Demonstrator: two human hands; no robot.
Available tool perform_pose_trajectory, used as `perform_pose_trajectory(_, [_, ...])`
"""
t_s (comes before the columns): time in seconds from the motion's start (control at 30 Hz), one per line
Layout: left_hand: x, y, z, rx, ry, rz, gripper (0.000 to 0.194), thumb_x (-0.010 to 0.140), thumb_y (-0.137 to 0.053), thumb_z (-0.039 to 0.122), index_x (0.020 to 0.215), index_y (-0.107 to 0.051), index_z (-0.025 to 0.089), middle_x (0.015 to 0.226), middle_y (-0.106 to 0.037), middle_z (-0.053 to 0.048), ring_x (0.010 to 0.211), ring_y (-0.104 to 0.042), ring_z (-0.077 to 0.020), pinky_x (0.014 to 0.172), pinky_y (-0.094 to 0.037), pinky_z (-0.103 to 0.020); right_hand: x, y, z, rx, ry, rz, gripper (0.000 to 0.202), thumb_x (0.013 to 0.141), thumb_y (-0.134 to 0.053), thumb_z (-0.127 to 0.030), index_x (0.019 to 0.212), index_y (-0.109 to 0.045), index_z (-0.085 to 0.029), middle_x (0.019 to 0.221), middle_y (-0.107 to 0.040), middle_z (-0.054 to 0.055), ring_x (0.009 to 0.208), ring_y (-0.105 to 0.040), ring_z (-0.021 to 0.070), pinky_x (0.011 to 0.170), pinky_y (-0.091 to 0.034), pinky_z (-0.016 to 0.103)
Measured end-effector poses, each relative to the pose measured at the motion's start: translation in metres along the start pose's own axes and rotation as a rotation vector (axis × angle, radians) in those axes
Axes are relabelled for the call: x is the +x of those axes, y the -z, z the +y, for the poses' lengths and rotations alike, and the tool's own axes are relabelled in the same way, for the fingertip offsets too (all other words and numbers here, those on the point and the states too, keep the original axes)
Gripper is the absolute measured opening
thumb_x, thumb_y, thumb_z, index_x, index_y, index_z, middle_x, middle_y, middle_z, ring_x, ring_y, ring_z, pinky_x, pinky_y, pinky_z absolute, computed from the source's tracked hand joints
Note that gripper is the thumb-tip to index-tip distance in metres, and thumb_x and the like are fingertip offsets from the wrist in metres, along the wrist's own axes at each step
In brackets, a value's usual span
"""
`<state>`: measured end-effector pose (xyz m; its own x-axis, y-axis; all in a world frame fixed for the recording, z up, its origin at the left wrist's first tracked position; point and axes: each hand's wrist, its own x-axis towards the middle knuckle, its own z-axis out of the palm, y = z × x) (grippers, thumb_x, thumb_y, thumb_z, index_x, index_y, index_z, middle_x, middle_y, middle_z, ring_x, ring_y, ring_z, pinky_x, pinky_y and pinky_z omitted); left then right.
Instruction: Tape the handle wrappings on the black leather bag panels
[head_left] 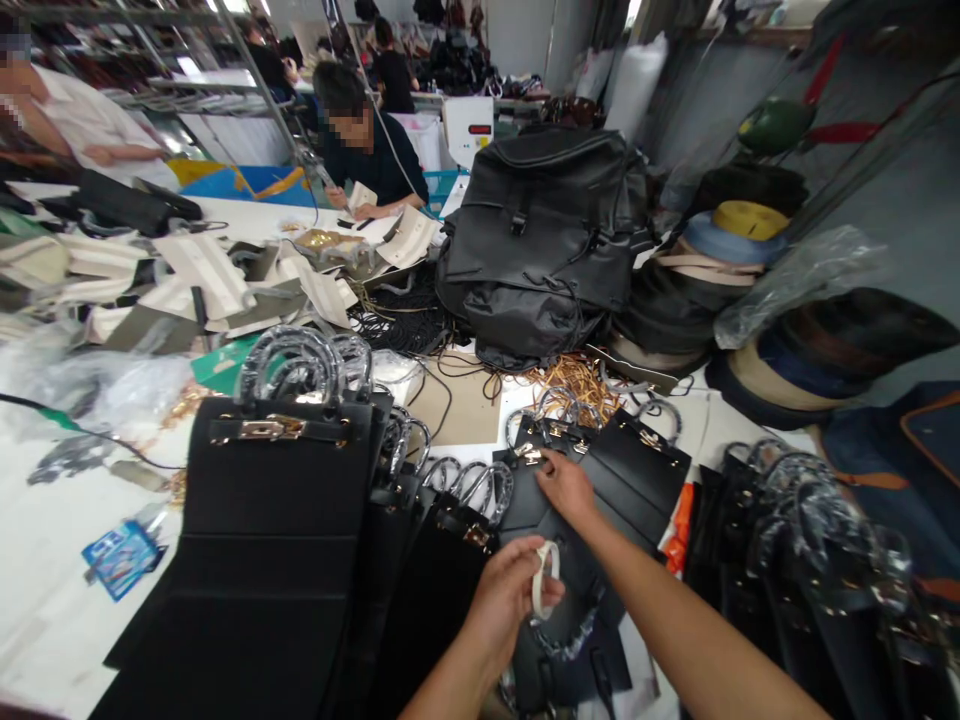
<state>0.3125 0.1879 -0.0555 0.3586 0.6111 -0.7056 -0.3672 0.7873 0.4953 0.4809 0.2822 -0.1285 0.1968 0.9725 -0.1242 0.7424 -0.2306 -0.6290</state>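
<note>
My left hand (510,585) is closed around a thin white ring (546,580), which looks like a narrow roll of tape. It is above a black handbag panel (555,530) lying on the table. Farther forward, my right hand (568,487) has its fingers bent together at the gold clasp (528,454) near the panel's top edge. What its fingertips pinch there is partly hidden. Another black panel (637,460) with a plastic-wrapped handle lies just beyond. Left of my hands, a stack of black handbag pieces (274,500) has gold clasps and wrapped round handles.
A big black backpack (547,240) stands at the back, with brown cords (570,385) before it. At right are rolls of strip material (675,290) and more black bags (817,560). A co-worker (367,150) sits across the table behind pale pieces (202,275). A blue packet (122,558) lies left.
</note>
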Motion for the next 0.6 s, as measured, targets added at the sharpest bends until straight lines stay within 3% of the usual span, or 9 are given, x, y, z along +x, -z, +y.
perform_pose_trajectory(0.07, [-0.007, -0.001, 0.002, 0.043, -0.080, 0.004, 0.041, 0.065, -0.072, 0.025, 0.103, -0.060, 0.016, 0.093, -0.066, -0.006, 0.069, -0.068, -0.0169, 0.067, -0.052, -0.029, -0.021, 0.017, 0.000, 0.076, -0.007, 0.005, 0.035, 0.085, -0.052, -0.032, 0.115, -0.063, -0.021, 0.081, -0.070, 0.001, 0.069, -0.063, 0.0163, 0.067, -0.048, 0.026])
perform_pose_trajectory(0.17, [-0.014, -0.003, -0.001, 0.123, -0.201, 0.030, 0.044, 0.065, -0.072, 0.020, 0.106, -0.058, 0.016, 0.097, -0.063, -0.006, 0.070, -0.067, -0.0165, 0.069, -0.052, -0.029, -0.063, 0.043, -0.008, 0.235, 0.006, -0.031, 0.031, 0.086, -0.052, -0.041, 0.101, -0.069, -0.019, 0.083, -0.071, 0.004, 0.072, -0.063, 0.0171, 0.068, -0.051, 0.027])
perform_pose_trajectory(0.33, [-0.018, -0.008, -0.011, 0.193, -0.333, 0.002, 0.057, 0.064, -0.078, 0.026, 0.115, -0.052, 0.019, 0.097, -0.059, -0.004, 0.068, -0.064, -0.0132, 0.071, -0.051, -0.030, -0.122, 0.069, -0.032, 0.523, 0.057, -0.264, 0.024, 0.081, -0.062, -0.040, 0.092, -0.072, -0.021, 0.080, -0.066, 0.003, 0.068, -0.062, 0.0158, 0.063, -0.050, 0.026])
perform_pose_trajectory(0.47, [-0.022, -0.010, -0.015, 0.318, -0.411, -0.005, 0.054, 0.070, -0.072, 0.023, 0.119, -0.049, 0.019, 0.098, -0.059, -0.003, 0.065, -0.061, -0.0087, 0.069, -0.049, -0.024, -0.134, 0.073, -0.040, 0.461, 0.114, -0.269, 0.017, 0.080, -0.063, -0.035, 0.088, -0.073, -0.023, 0.081, -0.064, 0.002, 0.069, -0.061, 0.0148, 0.062, -0.047, 0.025])
perform_pose_trajectory(0.6, [-0.027, -0.008, -0.016, 0.446, -0.446, 0.017, 0.051, 0.071, -0.066, 0.016, 0.120, -0.052, 0.019, 0.098, -0.061, -0.004, 0.068, -0.065, -0.0114, 0.068, -0.049, -0.024, -0.134, 0.076, -0.043, 0.331, 0.186, -0.228, 0.019, 0.085, -0.058, -0.033, 0.076, -0.071, -0.023, 0.073, -0.062, 0.000, 0.070, -0.060, 0.0152, 0.065, -0.043, 0.026])
